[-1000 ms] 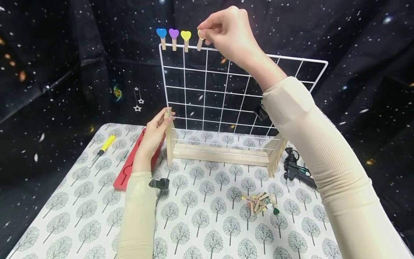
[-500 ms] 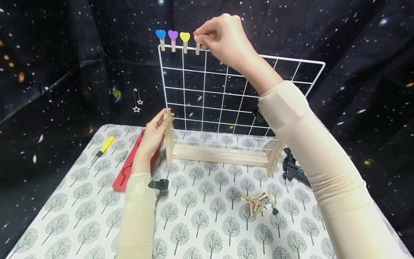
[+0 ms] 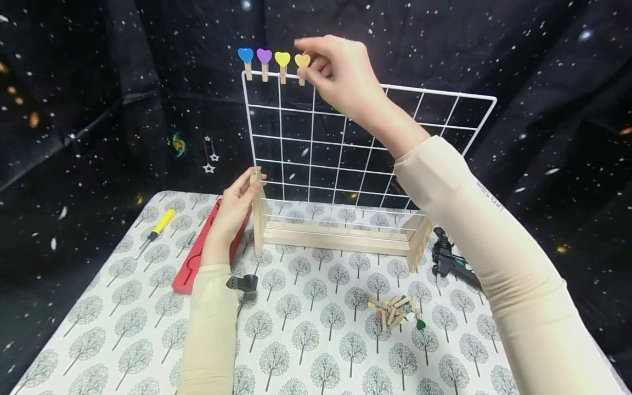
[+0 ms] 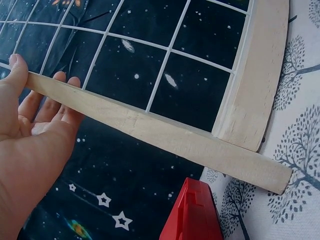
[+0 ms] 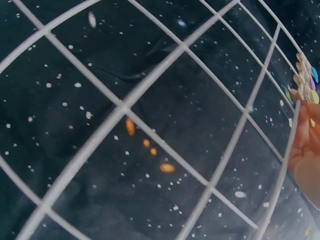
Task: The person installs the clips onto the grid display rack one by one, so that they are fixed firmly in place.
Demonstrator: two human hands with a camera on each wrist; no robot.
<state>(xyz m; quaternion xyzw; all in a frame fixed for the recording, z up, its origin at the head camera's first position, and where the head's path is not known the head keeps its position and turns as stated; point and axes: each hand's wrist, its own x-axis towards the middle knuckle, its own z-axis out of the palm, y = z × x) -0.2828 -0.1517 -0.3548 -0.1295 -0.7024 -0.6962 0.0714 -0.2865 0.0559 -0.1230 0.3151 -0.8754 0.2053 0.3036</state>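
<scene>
A white wire grid panel [image 3: 327,135] stands upright in a wooden stand [image 3: 336,239]. Along the left part of its top wire sit blue [image 3: 245,55], purple [image 3: 264,56] and yellow [image 3: 282,58] heart clothespins, beside a paler yellow heart clothespin [image 3: 302,60]. My right hand [image 3: 345,77] is at this last clothespin, the thumb tip by its lower edge and the index finger stretched out above the heart. In the left wrist view, my left hand [image 4: 40,135] grips the end of the stand's side post [image 4: 135,120], thumb on one side and fingers on the other.
Loose clothespins [image 3: 395,311] lie in a pile on the tree-print tablecloth [image 3: 306,340]. At left are a red tray [image 3: 190,269] and a yellow-handled screwdriver [image 3: 160,225]. A black glue gun [image 3: 451,263] lies right of the stand, partly behind my right sleeve.
The pale yellow clothespin came left and down onto the top wire. My right index finger has lifted off, uncovering the heart. The left hand keeps its hold on the post.
</scene>
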